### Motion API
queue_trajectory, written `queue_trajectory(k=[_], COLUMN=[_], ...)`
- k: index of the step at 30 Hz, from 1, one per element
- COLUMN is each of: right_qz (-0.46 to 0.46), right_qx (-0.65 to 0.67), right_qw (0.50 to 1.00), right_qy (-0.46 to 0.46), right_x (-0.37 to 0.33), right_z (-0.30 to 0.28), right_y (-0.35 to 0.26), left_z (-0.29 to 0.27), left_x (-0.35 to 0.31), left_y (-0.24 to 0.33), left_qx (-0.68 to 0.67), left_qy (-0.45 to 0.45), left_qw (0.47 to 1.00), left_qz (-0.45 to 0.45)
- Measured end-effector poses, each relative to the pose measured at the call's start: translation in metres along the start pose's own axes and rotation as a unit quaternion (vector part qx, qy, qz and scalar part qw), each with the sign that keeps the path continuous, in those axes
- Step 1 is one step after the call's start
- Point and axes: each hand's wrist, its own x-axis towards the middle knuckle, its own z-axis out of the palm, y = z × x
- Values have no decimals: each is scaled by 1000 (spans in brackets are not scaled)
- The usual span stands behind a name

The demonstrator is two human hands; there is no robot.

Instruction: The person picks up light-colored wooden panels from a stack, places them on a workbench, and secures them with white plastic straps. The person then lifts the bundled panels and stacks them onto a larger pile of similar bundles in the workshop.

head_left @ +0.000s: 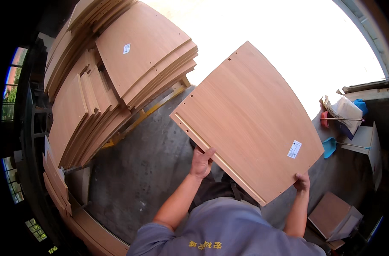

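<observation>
Large flat light-brown wood-grain panel (245, 115) with a long groove (237, 173) along one edge, small drilled holes and a white printed label (294, 149) toward the right-hand corner. Held up in front of the torso, over dark grey floor (134, 179). Gripped at the grooved edge by left hand (201, 162), with thumb over the top face; gripped near the right-hand corner by right hand (302, 181), with thumb on top. Fingers underneath mostly hidden. Likely risk: tipping at the far end, with both grips on the near side and most of the board beyond them. Also possible: slipping on the right, from a small hold near the corner; chipping a corner, if swung left into the stack of light-brown panels (143, 51) above a yellow frame (159, 103). Aimed roughly at that stack with the left-hand corner, but apart, with floor showing between. Near tip close to the grey-blue shirt (245, 226), so little slack bodyward. Just beside the right edge in view: blue plastic dustpan (329, 147), at unclear depth. Most room apparently left, over the floor; far side lost in glare, clearance unreadable.
</observation>
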Motion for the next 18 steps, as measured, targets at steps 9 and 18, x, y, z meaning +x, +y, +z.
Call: queue_trajectory(k=[9, 18], right_qz=[-155, -230], right_qx=[134, 110], right_qw=[965, 962], right_qy=[166, 101], right_x=[3, -4], right_z=[-47, -47], right_y=[-19, -50], left_z=[72, 136], left_x=[-36, -102], left_y=[170, 189], left_qx=[236, 322], left_qy=[-208, -175], left_qw=[947, 915], left_qz=[63, 168])
